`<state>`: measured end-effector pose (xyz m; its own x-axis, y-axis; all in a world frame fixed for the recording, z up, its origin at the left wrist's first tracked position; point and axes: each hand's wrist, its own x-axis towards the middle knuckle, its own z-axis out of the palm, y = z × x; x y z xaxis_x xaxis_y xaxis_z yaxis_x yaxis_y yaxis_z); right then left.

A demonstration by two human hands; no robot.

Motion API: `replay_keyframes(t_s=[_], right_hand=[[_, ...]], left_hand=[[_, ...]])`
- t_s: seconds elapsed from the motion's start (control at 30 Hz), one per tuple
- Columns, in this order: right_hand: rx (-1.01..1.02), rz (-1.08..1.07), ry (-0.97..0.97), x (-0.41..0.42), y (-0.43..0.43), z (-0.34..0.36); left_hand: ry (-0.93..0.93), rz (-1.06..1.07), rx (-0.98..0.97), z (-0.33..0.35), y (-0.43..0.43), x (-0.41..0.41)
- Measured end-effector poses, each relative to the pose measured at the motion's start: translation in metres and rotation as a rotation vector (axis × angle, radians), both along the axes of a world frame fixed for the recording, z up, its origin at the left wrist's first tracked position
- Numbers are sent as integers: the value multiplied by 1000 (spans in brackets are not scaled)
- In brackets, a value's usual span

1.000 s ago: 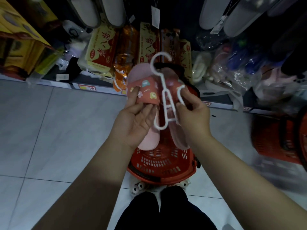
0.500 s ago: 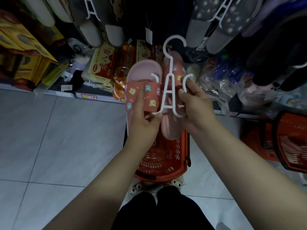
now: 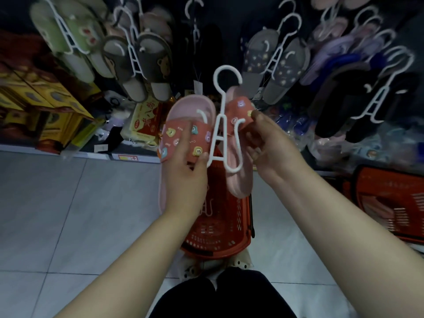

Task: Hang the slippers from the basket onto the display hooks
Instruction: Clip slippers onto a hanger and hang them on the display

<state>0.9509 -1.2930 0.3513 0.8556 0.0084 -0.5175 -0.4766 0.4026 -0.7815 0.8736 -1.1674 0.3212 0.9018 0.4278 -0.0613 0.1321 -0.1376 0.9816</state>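
Pale glossy floor tiles (image 3: 68, 214); red perforated basket (image 3: 220, 237). The left hand (image 3: 185, 180) grips one pink slipper (image 3: 174, 143) by its strap. The right hand (image 3: 270, 143) pinches the second slipper (image 3: 238, 184), hooked on a white plastic hanger (image 3: 222, 102).

Head-worn view, forward-down, close

Pink slippers (image 3: 183, 111) had red straps dotted with multicoloured cartoon charms; their hanger (image 3: 221, 102) was white. The basket (image 3: 215, 235) was red. Behind: green slippers (image 3: 68, 42); grey slippers (image 3: 156, 53) with brown bear faces.
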Motion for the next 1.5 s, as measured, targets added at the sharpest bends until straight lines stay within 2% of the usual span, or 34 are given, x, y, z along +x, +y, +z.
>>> replay_keyframes(t_s=[0.17, 0.27, 0.4, 0.57, 0.7, 0.77, 0.97, 1.03, 1.13, 1.23, 1.3, 1.4, 1.5], right_hand=[[-4, 1, -53, 9, 0, 29], [23, 28, -141, 8, 1, 47], [-152, 98, -202, 0, 9, 60], [-256, 184, -262, -30, 8, 64], [-485, 245, -380, -36, -1, 56], [-587, 257, -407, -32, -6, 54], [-1249, 384, -611, -15, -19, 63], [-1364, 418, -682, -8, -22, 63], [-1298, 592, -709, -7, -26, 61], [-1429, 745, -692, -11, -27, 59], [-1375, 619, -663, -12, -25, 64], [-988, 244, -449, -1, -21, 79], [-910, 157, -379, 11, -20, 90]], left_hand=[[4, -96, 65, 16, -1, -5], [18, -28, 50, 26, -3, 4], [-8, 27, -24, 38, -6, 23], [-65, 192, -140, 54, 3, 46], [-62, 136, -267, 59, 3, 50], [-69, 118, -268, 61, -1, 49], [1, -29, -437, 70, -14, 36], [-1, -56, -400, 71, -17, 32], [-25, -78, -339, 74, -17, 33], [-20, -103, -372, 77, -11, 34], [-32, -136, -349, 80, -8, 31], [-57, -189, -337, 85, -6, 26], [-66, -231, -349, 92, -9, 21]])
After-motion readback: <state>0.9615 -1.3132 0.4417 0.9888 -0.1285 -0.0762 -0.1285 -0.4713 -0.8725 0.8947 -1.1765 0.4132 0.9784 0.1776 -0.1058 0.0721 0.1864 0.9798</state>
